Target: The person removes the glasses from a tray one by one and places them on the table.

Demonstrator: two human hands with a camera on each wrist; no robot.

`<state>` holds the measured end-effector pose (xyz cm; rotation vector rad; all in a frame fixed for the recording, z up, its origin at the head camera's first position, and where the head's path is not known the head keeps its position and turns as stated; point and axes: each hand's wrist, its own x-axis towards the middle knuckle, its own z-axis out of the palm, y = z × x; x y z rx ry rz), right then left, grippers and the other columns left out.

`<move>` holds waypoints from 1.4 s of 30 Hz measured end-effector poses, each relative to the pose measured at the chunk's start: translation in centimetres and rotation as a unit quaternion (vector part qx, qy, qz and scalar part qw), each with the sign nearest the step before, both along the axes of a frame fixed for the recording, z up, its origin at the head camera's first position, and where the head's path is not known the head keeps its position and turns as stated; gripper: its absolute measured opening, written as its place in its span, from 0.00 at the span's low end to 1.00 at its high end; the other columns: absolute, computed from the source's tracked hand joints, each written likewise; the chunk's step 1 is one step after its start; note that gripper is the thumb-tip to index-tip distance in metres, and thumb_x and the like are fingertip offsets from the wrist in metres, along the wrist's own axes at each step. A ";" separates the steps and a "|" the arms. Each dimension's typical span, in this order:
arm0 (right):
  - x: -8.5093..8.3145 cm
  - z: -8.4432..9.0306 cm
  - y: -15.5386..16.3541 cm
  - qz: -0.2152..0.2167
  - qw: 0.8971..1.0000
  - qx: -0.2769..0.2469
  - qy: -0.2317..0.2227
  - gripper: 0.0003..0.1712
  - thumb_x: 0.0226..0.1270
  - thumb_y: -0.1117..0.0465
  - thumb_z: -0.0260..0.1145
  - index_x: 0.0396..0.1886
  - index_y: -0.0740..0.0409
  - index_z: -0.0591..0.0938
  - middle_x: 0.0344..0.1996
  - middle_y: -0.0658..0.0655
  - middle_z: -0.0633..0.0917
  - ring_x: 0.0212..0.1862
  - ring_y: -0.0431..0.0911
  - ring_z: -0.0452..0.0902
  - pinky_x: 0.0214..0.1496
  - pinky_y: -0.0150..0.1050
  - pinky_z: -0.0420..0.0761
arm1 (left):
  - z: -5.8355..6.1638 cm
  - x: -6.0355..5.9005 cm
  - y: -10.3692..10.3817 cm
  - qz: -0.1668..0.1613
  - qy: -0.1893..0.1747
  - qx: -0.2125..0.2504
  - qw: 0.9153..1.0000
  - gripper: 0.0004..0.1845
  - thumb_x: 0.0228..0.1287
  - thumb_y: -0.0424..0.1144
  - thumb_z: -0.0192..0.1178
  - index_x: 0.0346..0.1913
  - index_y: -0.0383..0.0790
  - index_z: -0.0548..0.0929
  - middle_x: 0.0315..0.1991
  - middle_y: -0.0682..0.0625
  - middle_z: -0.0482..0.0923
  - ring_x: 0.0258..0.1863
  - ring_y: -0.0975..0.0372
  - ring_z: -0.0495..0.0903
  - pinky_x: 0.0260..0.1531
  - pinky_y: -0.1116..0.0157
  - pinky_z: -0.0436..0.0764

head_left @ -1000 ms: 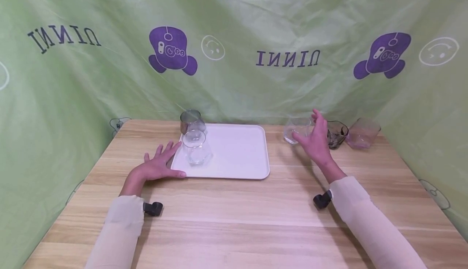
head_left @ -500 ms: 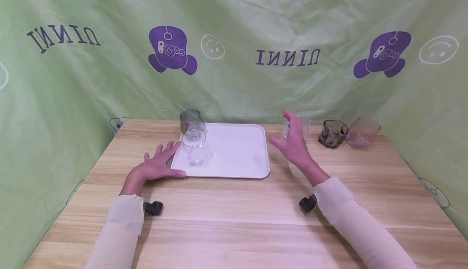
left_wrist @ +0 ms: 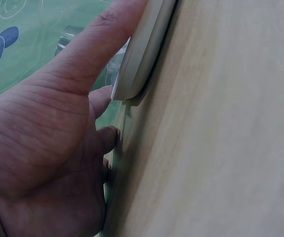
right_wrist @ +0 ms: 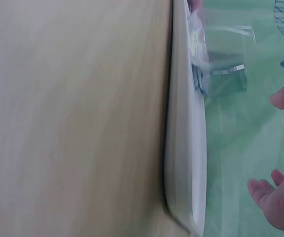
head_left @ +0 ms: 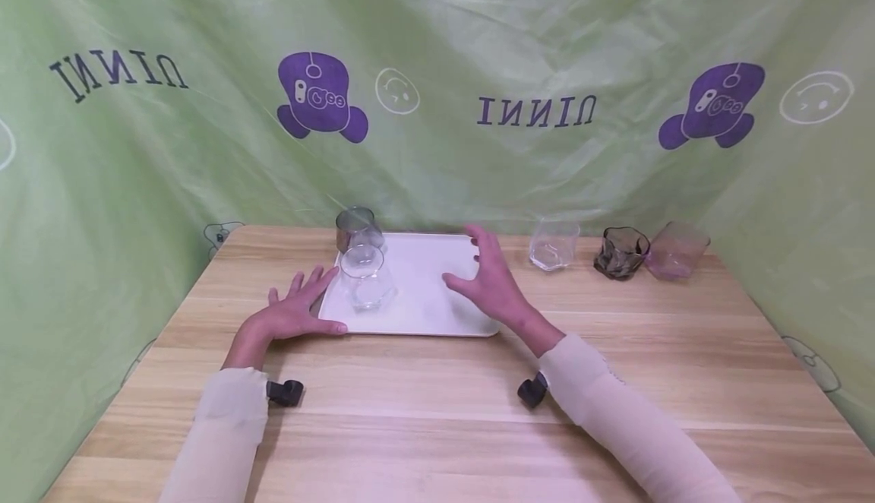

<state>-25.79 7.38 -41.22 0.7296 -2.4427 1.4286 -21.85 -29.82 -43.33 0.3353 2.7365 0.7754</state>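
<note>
A white tray lies on the wooden table. My left hand touches its left side with fingers spread, the thumb along the front corner; the left wrist view shows that thumb against the tray's rim. A clear drinking glass stands on the left part of the tray. Behind it, at the back left corner, is a smoky grey glass. Over the tray's right part hovers my right hand, holding nothing, its thumb and fingers apart. In the right wrist view this hand is apart from the tray.
Right of the tray, along the table's back, stand a clear glass, a dark wavy glass and a pinkish glass. A green printed curtain hangs directly behind the table and at both sides.
My right hand has moved left, from beside the clear glass on the right to above the tray, with nothing in it. The left hand and all glasses have stayed in place.
</note>
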 end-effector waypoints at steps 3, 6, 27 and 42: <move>0.3 -0.3 -1.3 0.017 1.000 -0.001 -0.013 0.51 0.60 0.63 0.79 0.76 0.65 0.60 0.69 0.70 0.66 0.68 0.59 0.64 0.66 0.58 0.74 | 0.0 0.0 0.0 0.001 0.000 -0.003 1.000 0.66 0.54 0.68 0.71 0.84 0.45 0.43 0.82 0.34 0.30 0.77 0.34 0.25 0.61 0.25 0.23; 0.6 -0.5 -2.6 0.027 0.999 0.000 -0.026 0.51 0.60 0.61 0.79 0.77 0.63 0.59 0.70 0.68 0.65 0.68 0.59 0.64 0.66 0.56 0.75 | -0.1 -0.1 0.0 -0.001 0.000 -0.005 1.000 0.66 0.54 0.68 0.71 0.84 0.45 0.42 0.82 0.34 0.31 0.77 0.34 0.25 0.61 0.25 0.23; 1.1 -1.6 -9.5 0.065 0.994 0.016 -0.081 0.55 0.59 0.54 0.80 0.79 0.59 0.58 0.71 0.71 0.63 0.69 0.62 0.67 0.66 0.52 0.74 | 0.1 -0.3 0.0 -0.001 0.001 -0.005 1.000 0.66 0.54 0.69 0.71 0.85 0.47 0.42 0.82 0.34 0.31 0.78 0.34 0.25 0.61 0.24 0.24; 1.1 -1.7 -12.4 0.062 0.992 0.019 -0.111 0.61 0.56 0.49 0.82 0.81 0.59 0.56 0.72 0.66 0.65 0.71 0.53 0.65 0.73 0.47 0.66 | -0.2 -0.1 -0.3 -0.001 0.007 0.004 1.000 0.66 0.54 0.69 0.71 0.85 0.47 0.43 0.83 0.35 0.31 0.78 0.35 0.25 0.61 0.24 0.23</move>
